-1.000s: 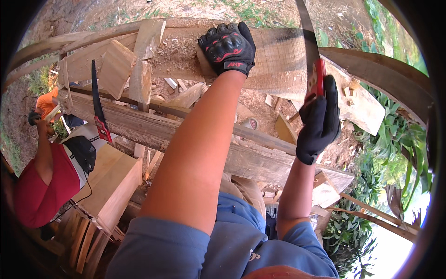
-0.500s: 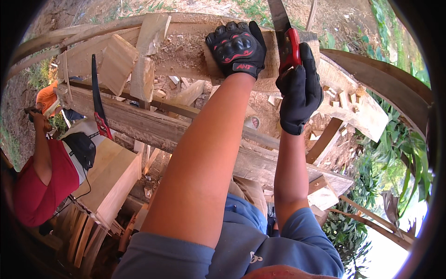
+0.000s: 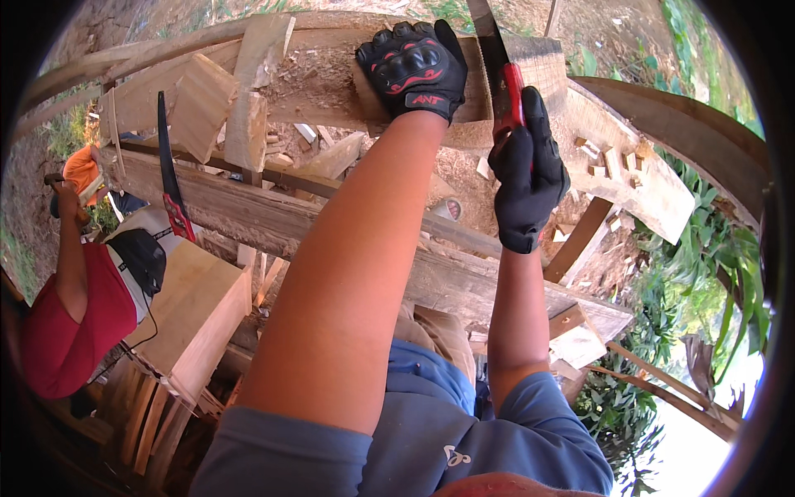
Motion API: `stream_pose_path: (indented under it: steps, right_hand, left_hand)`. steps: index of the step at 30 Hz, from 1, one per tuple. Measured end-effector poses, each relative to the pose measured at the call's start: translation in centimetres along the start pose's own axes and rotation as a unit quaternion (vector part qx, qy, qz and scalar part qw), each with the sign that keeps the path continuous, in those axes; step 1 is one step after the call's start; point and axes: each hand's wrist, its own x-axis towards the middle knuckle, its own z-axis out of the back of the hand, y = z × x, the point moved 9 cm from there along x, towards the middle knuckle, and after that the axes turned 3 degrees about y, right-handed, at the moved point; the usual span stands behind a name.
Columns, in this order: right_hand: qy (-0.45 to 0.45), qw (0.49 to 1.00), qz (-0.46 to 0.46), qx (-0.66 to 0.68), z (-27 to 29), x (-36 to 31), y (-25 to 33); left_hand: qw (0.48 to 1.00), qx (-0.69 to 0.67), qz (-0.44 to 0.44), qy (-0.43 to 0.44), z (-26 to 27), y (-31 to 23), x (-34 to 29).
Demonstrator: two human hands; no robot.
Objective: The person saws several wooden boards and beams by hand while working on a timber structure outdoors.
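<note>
My left hand, in a black glove with red marks, presses flat on a thick wooden plank lying across a rough bench. My right hand, in a plain black glove, grips the red handle of a hand saw. Its blade runs up and away across the plank, just right of my left hand. Sawdust lies on the wood around the cut.
A second saw with a red handle leans on a long beam at the left. A person in a red shirt stands lower left beside a wooden box. Small offcut blocks lie on a board at right. Green plants fill the right edge.
My right hand has pushed the saw up and forward, from beside the beam to right next to my left hand on the plank. The left hand has stayed put.
</note>
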Motion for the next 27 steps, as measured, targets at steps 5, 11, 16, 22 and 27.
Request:
stream_pose_path:
  steps: [5,11,16,22,27]
  right_hand:
    - [-0.006,0.992,0.098,-0.073,-0.8,-0.2,2.0]
    - [0.009,0.995,0.067,-0.077,0.5,-3.2,1.2]
    - [0.015,0.994,0.06,-0.09,3.4,-8.3,-0.6]
    - [0.013,0.988,0.047,-0.144,4.7,-14.0,-0.9]
    - [0.014,0.993,-0.057,-0.102,5.4,-14.7,-3.2]
  left_hand:
    - [1.0,-0.014,-0.014,0.009,0.6,0.4,-0.1]
    - [1.0,0.012,-0.012,0.003,1.0,0.8,-0.3]
    - [0.999,0.019,-0.007,0.037,2.2,0.4,0.0]
    - [0.998,0.005,-0.022,0.057,2.4,0.0,-0.2]
    - [0.997,0.011,-0.053,0.046,1.2,-1.1,0.0]
